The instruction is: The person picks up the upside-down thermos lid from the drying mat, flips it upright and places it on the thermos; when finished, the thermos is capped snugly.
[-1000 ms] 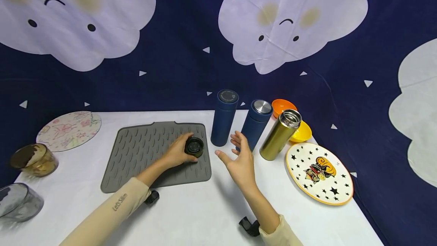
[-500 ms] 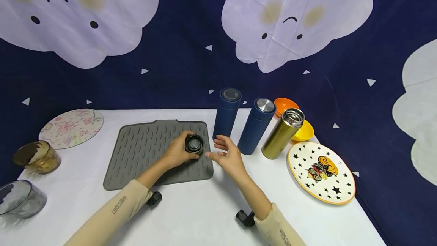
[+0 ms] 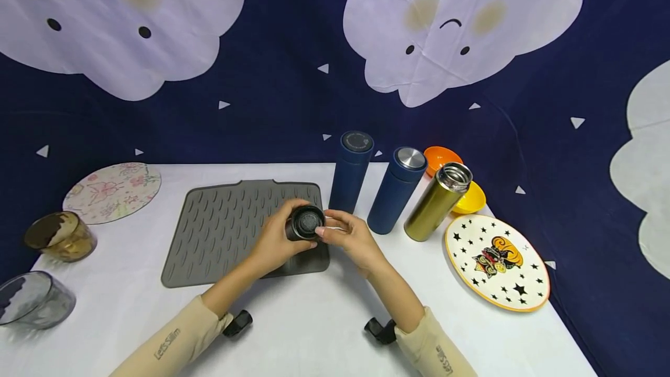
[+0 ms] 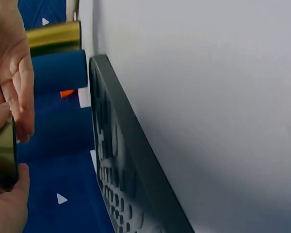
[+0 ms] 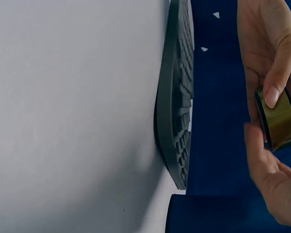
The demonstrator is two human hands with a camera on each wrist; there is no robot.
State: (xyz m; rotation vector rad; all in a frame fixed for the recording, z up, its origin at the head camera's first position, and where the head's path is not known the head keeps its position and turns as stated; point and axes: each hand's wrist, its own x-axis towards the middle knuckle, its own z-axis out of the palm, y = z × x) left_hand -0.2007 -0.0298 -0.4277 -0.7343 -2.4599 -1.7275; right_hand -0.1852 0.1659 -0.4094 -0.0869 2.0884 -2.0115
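My left hand point(image 3: 277, 238) grips a gold bottle lid point(image 5: 280, 121) round its side, its black inner side facing up in the head view. The left thumb lies across the gold wall in the right wrist view. From the right, my right hand point(image 3: 352, 240) meets the lid, its thumb tip at the black rim and its other fingers loosely extended beside it. In the left wrist view the right-hand fingers point(image 4: 20, 104) reach past the lid's edge. A gold thermos point(image 3: 438, 202) with a bare steel mouth and no lid stands to the right.
A grey ridged mat point(image 3: 225, 231) lies beneath the left hand. Two blue thermoses point(image 3: 348, 173) stand behind the right hand. Orange point(image 3: 439, 159) and yellow point(image 3: 471, 199) bowls and a star-patterned plate point(image 3: 492, 284) sit right; two glasses point(image 3: 57, 298) and a flowered round mat point(image 3: 112, 194) are left.
My right hand has moved left from near the blue thermoses to the lid's rim. The left hand has kept its grip, and the lid has shifted slightly right.
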